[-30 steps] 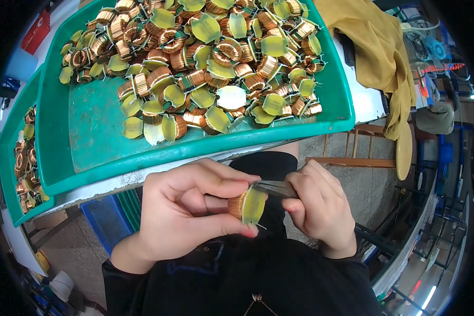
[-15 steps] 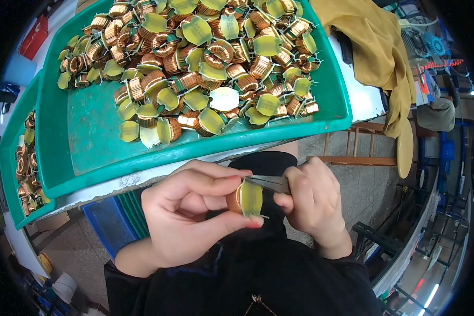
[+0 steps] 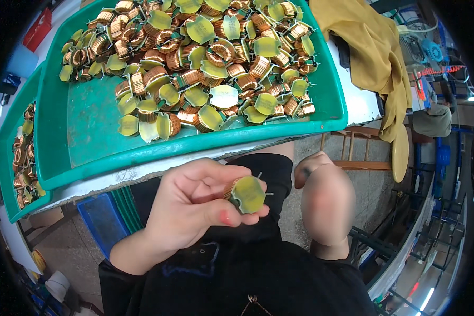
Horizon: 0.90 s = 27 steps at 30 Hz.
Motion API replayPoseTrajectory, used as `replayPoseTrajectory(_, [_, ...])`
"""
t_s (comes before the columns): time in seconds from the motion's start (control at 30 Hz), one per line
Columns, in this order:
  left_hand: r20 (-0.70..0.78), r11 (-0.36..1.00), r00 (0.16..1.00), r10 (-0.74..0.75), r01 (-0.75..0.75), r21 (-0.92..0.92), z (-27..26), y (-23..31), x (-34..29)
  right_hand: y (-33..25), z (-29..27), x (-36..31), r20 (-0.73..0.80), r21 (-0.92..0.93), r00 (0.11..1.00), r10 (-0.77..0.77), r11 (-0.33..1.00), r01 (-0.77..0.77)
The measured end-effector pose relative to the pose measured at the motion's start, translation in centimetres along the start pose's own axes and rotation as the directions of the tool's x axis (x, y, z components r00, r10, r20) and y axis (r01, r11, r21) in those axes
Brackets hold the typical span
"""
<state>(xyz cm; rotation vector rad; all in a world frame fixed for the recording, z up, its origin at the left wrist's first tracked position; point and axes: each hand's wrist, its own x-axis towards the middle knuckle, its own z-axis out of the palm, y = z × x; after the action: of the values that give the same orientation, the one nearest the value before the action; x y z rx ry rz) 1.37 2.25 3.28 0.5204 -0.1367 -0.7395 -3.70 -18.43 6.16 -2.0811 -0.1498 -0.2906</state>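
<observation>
My left hand (image 3: 195,205) grips a copper-wound toroidal coil (image 3: 249,194) between thumb and fingers. Its flat yellow-green base plate faces up, and thin wire pins stick out past the plate's edge. Off to the right and apart from the coil, my right hand (image 3: 326,203) is curled and partly smeared. A small dark bit shows at its fingers, but what it holds is mostly hidden. Ahead of both hands, a green tray (image 3: 97,158) bears a heap of similar coils (image 3: 208,118), copper windings and yellow-green plates jumbled together.
A second green tray (image 3: 10,210) with more coils stands at the far left. A blue bin (image 3: 104,217) sits below the table edge. At right are a mustard cloth (image 3: 376,63) and a wooden stool (image 3: 366,165). A red box (image 3: 37,32) lies at the back left.
My right hand has drawn back to the right from the coil, and the grey narrow-jawed metal tool in it no longer shows. The coil has turned in my left hand, its plate now facing up.
</observation>
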Motion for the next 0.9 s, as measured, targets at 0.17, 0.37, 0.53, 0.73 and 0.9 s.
replayPoseTrajectory(0.17, [-0.154,0.985,0.974,-0.163,0.152,-0.079,0.8,0.0,0.1,0.2,0.0,-0.1,0.187,-0.271,0.981,-0.044,0.958,0.095])
replayPoseTrajectory(0.37, [-0.123,0.980,0.973,-0.194,0.197,0.010,0.7,0.1,0.3,0.0,0.4,0.0,0.245,-0.299,0.967,-0.074,0.943,0.148])
replayPoseTrajectory(0.53, [-0.087,0.971,0.968,-0.237,0.239,0.012,0.3,0.0,0.4,-0.3,0.4,0.5,0.259,-0.316,0.962,-0.090,0.933,0.173])
replayPoseTrajectory(0.73, [-0.001,0.958,0.963,-0.268,0.267,-0.104,-0.4,-0.1,0.5,-0.3,0.3,1.0,0.290,-0.356,0.947,-0.141,0.902,0.243])
replayPoseTrajectory(0.9, [-0.014,0.967,0.970,-0.244,0.243,-0.078,-0.1,0.0,0.8,0.1,0.1,1.2,0.328,-0.385,0.936,-0.126,0.887,0.254])
